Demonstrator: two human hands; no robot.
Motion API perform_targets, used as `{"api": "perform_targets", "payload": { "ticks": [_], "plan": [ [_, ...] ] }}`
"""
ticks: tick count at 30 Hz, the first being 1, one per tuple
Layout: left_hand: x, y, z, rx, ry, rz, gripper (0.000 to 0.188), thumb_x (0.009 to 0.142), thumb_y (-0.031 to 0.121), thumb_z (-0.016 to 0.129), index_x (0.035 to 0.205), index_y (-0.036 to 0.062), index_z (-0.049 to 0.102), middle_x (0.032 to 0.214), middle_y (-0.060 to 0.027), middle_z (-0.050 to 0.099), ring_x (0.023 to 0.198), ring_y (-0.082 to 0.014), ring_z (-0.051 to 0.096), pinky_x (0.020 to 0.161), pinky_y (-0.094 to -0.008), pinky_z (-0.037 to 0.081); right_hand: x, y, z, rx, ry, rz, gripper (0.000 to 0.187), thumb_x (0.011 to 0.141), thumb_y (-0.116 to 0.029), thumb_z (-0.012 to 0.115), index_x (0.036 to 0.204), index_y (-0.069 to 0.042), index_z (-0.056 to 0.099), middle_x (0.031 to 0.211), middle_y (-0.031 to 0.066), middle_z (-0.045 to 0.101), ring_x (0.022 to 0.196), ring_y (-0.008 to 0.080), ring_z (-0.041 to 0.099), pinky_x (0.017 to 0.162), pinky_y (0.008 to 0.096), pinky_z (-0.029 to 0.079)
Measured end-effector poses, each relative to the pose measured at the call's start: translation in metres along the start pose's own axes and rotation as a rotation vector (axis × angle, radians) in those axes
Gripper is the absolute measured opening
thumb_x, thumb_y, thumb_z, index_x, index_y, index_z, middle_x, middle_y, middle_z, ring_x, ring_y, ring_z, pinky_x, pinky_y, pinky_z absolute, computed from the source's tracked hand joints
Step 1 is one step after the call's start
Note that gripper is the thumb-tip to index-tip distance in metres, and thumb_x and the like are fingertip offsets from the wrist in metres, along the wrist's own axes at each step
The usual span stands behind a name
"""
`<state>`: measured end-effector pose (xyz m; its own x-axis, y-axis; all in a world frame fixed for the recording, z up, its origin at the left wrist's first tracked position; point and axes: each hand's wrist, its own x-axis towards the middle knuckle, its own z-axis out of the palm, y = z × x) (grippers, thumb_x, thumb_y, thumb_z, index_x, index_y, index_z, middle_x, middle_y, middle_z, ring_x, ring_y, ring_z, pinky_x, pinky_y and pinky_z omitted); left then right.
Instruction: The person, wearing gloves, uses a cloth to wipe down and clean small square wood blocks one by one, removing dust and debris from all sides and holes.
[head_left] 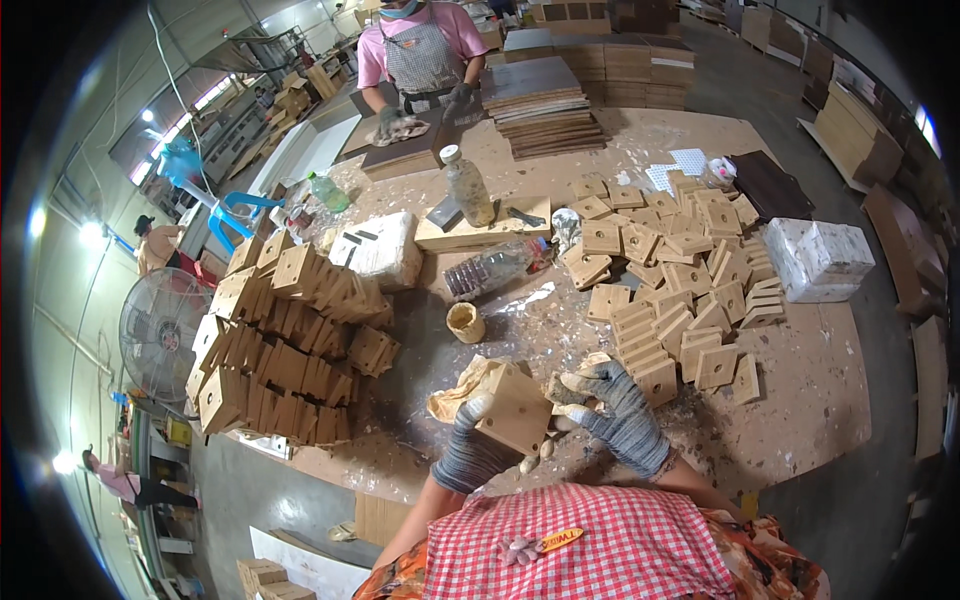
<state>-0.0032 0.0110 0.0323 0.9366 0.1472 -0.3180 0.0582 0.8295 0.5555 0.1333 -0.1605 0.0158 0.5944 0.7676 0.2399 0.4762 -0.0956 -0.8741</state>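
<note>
My left hand, in a grey knit glove, is closed round a light wooden block with small round holes, held tilted above the table's near edge. A crumpled tan cloth bulges out at the block's left side. My right hand, gloved the same way, is just right of the block with its fingers curled together. A pale bit shows at those fingertips, too small to name. Beyond the block stands a small tan cup with a smeared rim.
Stacked wooden blocks rise at left; more blocks spread at right. Between them are a clear bottle, a lying plastic bottle and a white wrapped bundle. Across the table, a co-worker handles dark panels near a panel stack.
</note>
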Motion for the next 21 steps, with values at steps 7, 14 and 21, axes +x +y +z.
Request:
{"api": "perform_targets", "payload": {
  "ticks": [7,14,21],
  "plan": [
    [-0.006,0.009,-0.019,0.216,0.167,-0.001,0.073,0.075,0.039,0.065,0.13,-0.0016,0.04,0.119,-0.0208,0.053,0.103,-0.0338,0.059,0.085,-0.0504,0.053,0.002,0.008,-0.003,-0.032,0.07,-0.106,0.04,0.079,-0.023,0.069,0.115,-0.007,0.062,0.104,0.0116,0.052,0.095,0.0248,0.053,0.086,0.033,0.046],
    [0.0,-0.01,-0.022,0.165,0.314,0.217,0.059,0.081,0.034,0.061,0.124,-0.0021,0.045,0.11,-0.0163,0.057,0.096,-0.0299,0.061,0.081,-0.0464,0.054,-0.007,-0.012,0.003,-0.045,0.0,-0.149,0.045,0.078,-0.021,0.071,0.12,-0.011,0.059,0.11,0.0109,0.05,0.102,0.0242,0.054,0.088,0.0328,0.047],
    [0.003,-0.005,-0.013,0.102,0.364,0.244,0.049,0.084,0.035,0.058,0.117,-0.0005,0.051,0.108,-0.0145,0.058,0.096,-0.0271,0.061,0.078,-0.0417,0.053,-0.014,-0.021,0.005,0.021,-0.156,-0.269,0.044,0.081,-0.02,0.07,0.123,-0.011,0.058,0.113,0.0095,0.05,0.104,0.0234,0.053,0.089,0.0326,0.046]
  ]
}}
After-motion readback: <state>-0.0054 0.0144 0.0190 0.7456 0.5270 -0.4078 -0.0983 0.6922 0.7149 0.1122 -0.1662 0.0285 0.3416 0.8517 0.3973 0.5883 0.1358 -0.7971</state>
